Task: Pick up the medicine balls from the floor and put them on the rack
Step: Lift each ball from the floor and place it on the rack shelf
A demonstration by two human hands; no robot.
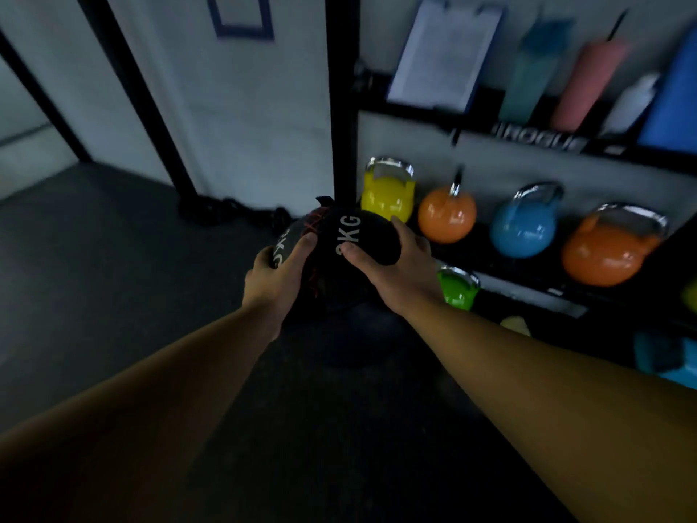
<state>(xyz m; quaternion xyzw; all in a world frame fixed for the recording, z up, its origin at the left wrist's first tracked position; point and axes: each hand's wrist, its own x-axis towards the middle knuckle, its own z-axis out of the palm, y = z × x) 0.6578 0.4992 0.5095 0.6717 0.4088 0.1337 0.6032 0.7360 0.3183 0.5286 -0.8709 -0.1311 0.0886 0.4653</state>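
Both hands grip a black medicine ball [339, 251] from either side, held out in front of the person at the left end of the rack [341, 107]. The left hand [277, 275] clasps the ball's left face, its thumb lying across the red stitching. The right hand [399, 269] clasps the right face, thumb pressed under the white "KG" print and fingers wrapped round the far side. Whether the ball rests on anything below it cannot be told; that area is dark.

The ball sits just in front of the rack's black upright post and just left of a yellow kettlebell [388, 194] on the rack's middle shelf. Along that shelf to the right stand an orange kettlebell [447, 217], a blue kettlebell [524, 228] and a second, larger orange one [611, 251]. A green kettlebell [458, 288] sits on the shelf below, partly behind the right wrist. On the rack's top shelf lean a clipboard [445, 54] and blurred coloured rolls [588, 84]. Left of the rack lies dark floor [94, 258].
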